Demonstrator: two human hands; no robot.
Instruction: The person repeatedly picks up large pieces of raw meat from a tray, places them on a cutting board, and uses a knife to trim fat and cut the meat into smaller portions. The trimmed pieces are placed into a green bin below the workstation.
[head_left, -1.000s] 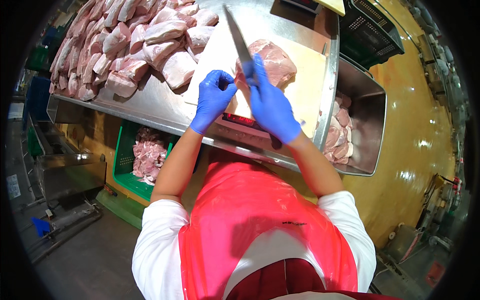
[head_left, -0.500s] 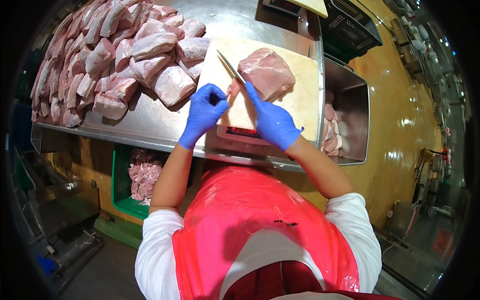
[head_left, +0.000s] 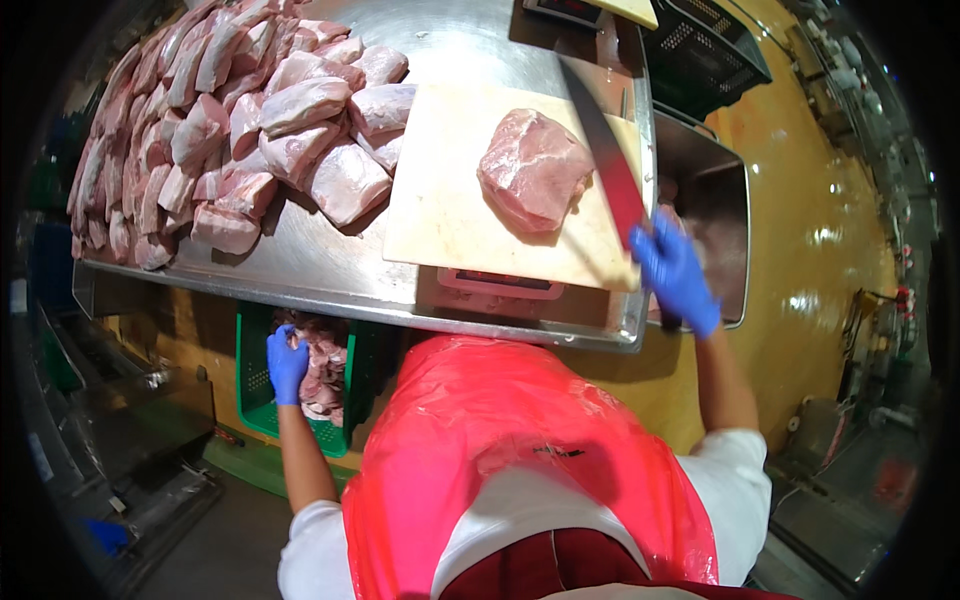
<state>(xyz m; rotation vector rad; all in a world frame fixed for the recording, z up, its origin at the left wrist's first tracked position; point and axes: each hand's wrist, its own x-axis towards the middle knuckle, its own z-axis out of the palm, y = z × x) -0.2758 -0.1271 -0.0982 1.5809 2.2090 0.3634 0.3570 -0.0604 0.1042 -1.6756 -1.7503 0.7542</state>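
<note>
My right hand [head_left: 665, 262], in a blue glove, grips a long knife [head_left: 598, 135], which is slightly blurred and angled up over the right side of a cream cutting board [head_left: 430, 200]. A boneless slab of pale pink meat [head_left: 530, 170] lies on the board beside the blade. My left hand [head_left: 288, 360], also gloved, is down at a green perforated crate [head_left: 255, 390] of meat trimmings [head_left: 325, 375] below the table's edge, fingers curled; what they hold, if anything, is hidden.
Many pieces of meat [head_left: 180, 140] are piled on the steel table [head_left: 430, 50]. A scale [head_left: 500, 280] sits under the board. A steel bin [head_left: 715, 290] stands at the right, a black crate [head_left: 705, 60] behind it, another scale [head_left: 565, 15] at the back.
My left hand has left the board's front edge, where it pinched a small pink scrap, and dropped to the crate. My right hand has moved rightward with the knife, off the meat.
</note>
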